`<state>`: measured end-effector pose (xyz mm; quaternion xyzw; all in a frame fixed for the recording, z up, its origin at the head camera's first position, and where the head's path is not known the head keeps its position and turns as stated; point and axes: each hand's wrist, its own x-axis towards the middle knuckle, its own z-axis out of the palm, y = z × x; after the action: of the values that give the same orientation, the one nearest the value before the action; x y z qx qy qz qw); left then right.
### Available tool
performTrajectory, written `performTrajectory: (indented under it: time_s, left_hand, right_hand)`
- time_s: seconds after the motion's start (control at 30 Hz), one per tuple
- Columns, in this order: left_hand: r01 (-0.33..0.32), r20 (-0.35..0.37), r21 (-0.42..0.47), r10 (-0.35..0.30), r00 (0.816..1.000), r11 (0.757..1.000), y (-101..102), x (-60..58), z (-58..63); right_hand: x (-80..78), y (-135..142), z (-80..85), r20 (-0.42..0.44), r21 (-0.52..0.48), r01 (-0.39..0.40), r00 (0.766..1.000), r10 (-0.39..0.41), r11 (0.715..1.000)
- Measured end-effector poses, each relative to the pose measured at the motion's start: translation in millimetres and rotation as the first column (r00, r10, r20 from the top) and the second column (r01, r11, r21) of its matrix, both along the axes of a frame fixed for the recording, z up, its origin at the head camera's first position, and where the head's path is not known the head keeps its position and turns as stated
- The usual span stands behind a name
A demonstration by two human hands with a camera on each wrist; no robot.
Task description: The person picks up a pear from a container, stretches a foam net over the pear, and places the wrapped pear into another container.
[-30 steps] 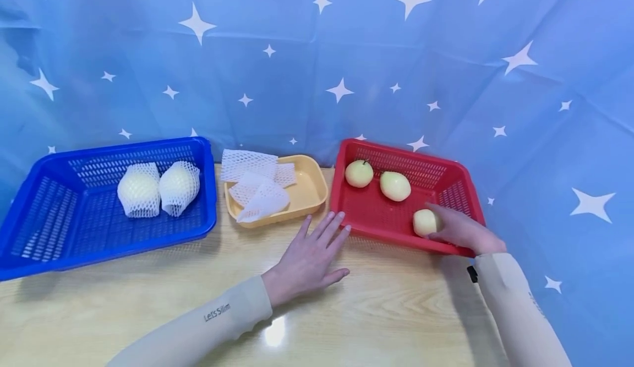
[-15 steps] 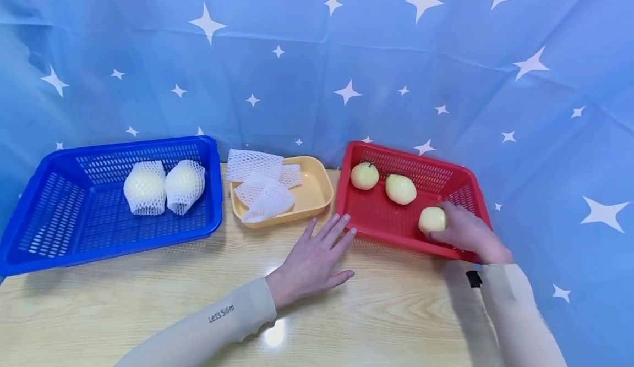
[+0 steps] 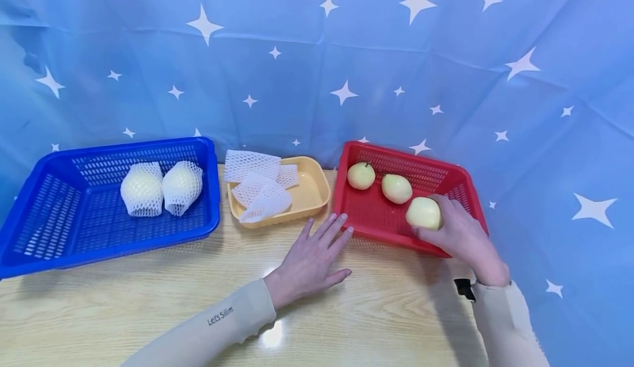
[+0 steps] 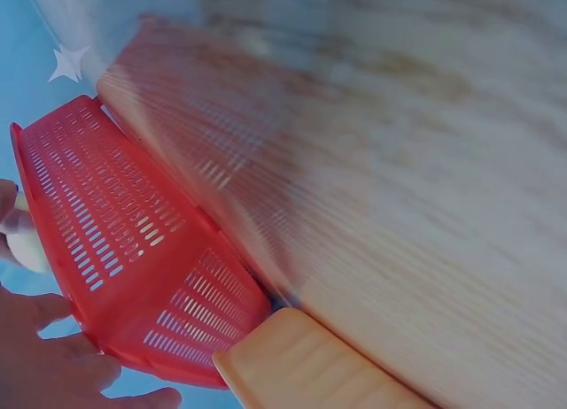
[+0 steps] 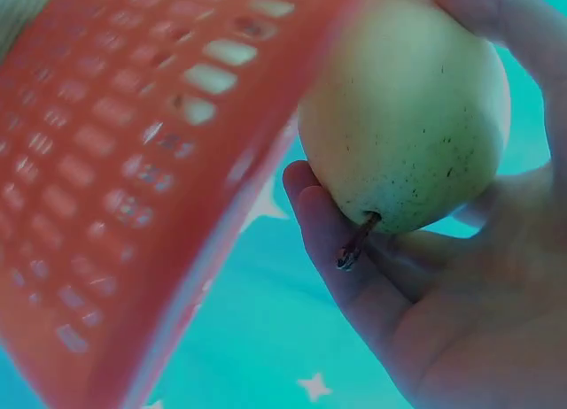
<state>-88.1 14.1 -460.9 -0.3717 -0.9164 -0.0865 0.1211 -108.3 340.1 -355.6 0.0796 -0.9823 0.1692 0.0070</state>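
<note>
My right hand [image 3: 460,235] grips a pale yellow-green pear [image 3: 424,213] over the front right of the red basket [image 3: 369,225]. In the right wrist view the pear [image 5: 407,117] sits between thumb and fingers, its brown stem pointing out past the fingers. Two more pears lie in the basket: one [image 3: 361,176] at the back left and another [image 3: 397,189] beside it. My left hand [image 3: 312,262] has its fingers spread, with the fingertips at the red basket's near left corner. The left wrist view shows those fingers [image 4: 75,351] close by the basket wall [image 4: 115,214].
A yellow tray [image 3: 312,191] in the middle holds several white foam fruit nets [image 3: 264,199]. At left, a blue basket [image 3: 99,235] contains two net-wrapped pears [image 3: 142,188]. All stand on a wooden table [image 3: 386,312] before a blue star-patterned cloth [image 3: 297,37].
My right hand has raised the pear from the red basket's floor and moved it slightly left. The left hand stays by the basket corner, and the head view has shifted a little.
</note>
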Motion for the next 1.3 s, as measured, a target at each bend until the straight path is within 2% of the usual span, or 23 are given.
performTrajectory:
  time_s: [0.2, 0.33, 0.53, 0.67, 0.8, 0.9, 1.1, 1.23, 1.3]
  left_hand:
    - [-0.005, 0.032, 0.01, 0.005, 0.999, 1.0, -3, 0.6, -2.0]
    - [-0.001, 0.024, 0.042, 0.0, 1.0, 0.999, -10, 1.5, -2.2]
    - [0.007, 0.064, 0.156, -0.017, 0.998, 0.988, -32, 1.8, 2.9]
    - [0.016, 0.077, 0.243, -0.036, 0.996, 0.97, -53, -0.7, -0.3]
    - [0.019, 0.09, 0.35, -0.054, 0.995, 0.937, -72, -1.2, -4.5]
    - [-0.01, 0.152, 0.429, -0.061, 0.987, 0.903, -85, 0.5, -2.7]
    - [-0.144, 0.329, 0.519, -0.041, 0.943, 0.843, -103, 2.9, 9.8]
    - [-0.212, 0.398, 0.569, -0.04, 0.917, 0.795, -111, 2.5, 16.2]
    - [-0.233, 0.411, 0.589, -0.039, 0.911, 0.774, -115, 2.3, 18.3]
  right_hand:
    - [8.1, -17, 8.4, -0.025, -0.046, -0.019, 1.0, 0.018, 0.999]
    - [12.8, -32, 13.1, -0.045, -0.078, -0.05, 0.998, 0.047, 0.996]
    - [16.8, -59, 14.9, -0.062, -0.072, -0.128, 0.99, 0.124, 0.989]
    - [19.1, -81, 9.8, -0.081, -0.099, -0.199, 0.978, 0.191, 0.975]
    - [20.8, -105, 0.0, -0.07, -0.155, -0.244, 0.969, 0.236, 0.957]
    - [21.9, -123, -7.4, -0.044, -0.175, -0.245, 0.969, 0.241, 0.954]
    - [21.0, -151, -18.6, -0.005, -0.171, -0.288, 0.956, 0.292, 0.942]
    - [18.7, -168, -24.9, -0.006, -0.122, -0.366, 0.93, 0.368, 0.922]
    - [17.3, -177, -28.9, 0.002, -0.095, -0.402, 0.915, 0.404, 0.911]
